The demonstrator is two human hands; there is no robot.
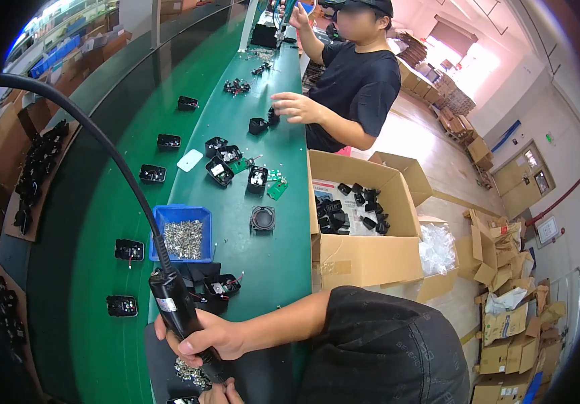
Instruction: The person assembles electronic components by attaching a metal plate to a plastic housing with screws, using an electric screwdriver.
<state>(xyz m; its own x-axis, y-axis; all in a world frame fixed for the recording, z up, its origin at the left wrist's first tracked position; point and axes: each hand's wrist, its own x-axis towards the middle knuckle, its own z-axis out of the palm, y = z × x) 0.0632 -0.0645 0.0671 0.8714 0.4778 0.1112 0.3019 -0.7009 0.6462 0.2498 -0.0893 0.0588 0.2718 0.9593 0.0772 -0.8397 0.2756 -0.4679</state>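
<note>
My right hand (pixel 212 334) is wrapped round a black corded electric screwdriver (pixel 174 301), which tilts down toward the lower edge. Just below its tip, the fingers of my left hand (pixel 223 392) are pressed together; what they hold, if anything, is hidden. Beside them, small metal screws (pixel 192 372) lie loose on a dark mat (pixel 162 360). Part of a black housing (pixel 184 400) shows at the lower edge. Beyond my right hand, an open black housing (pixel 223 285) with parts and wires inside sits on the green bench.
A blue bin (pixel 155 232) of small metal parts stands on the bench (pixel 290 262). Black housings (pixel 219 171) and green circuit boards (pixel 277 188) lie farther off; more housings (pixel 129 250) line the green belt at left. A carton (pixel 364 259) stands right. A co-worker (pixel 354 81) reaches over the bench.
</note>
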